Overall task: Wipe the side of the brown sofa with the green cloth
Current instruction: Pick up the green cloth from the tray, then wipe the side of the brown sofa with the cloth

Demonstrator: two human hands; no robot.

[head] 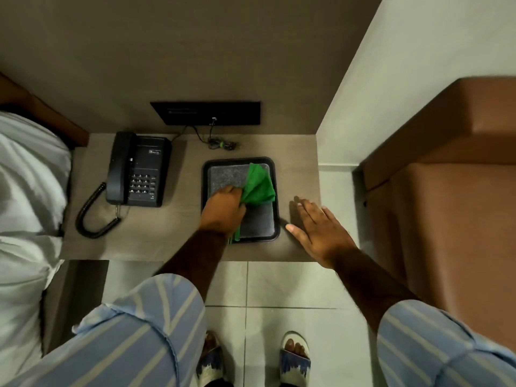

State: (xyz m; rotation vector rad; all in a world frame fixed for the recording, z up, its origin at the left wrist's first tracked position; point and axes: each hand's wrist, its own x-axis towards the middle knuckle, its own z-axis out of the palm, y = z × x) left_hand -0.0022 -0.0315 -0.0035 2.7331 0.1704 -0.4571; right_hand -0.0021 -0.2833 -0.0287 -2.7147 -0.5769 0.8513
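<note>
Right hand (318, 233) flat over the bedside table's (167, 241) edge, fingers spread, gripping nothing. Left hand (223, 209) is closed around the green cloth (258, 185), bunched over the grey mat in the black tray (275, 219). Brown sofa (446, 219) sits off to the right, untouched. Further back, a black telephone (138, 170) by the wall.

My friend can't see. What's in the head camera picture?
A person's left hand grips a green cloth over a black tray on a bedside table; the right hand lies open beside it, a brown sofa at right.
</note>
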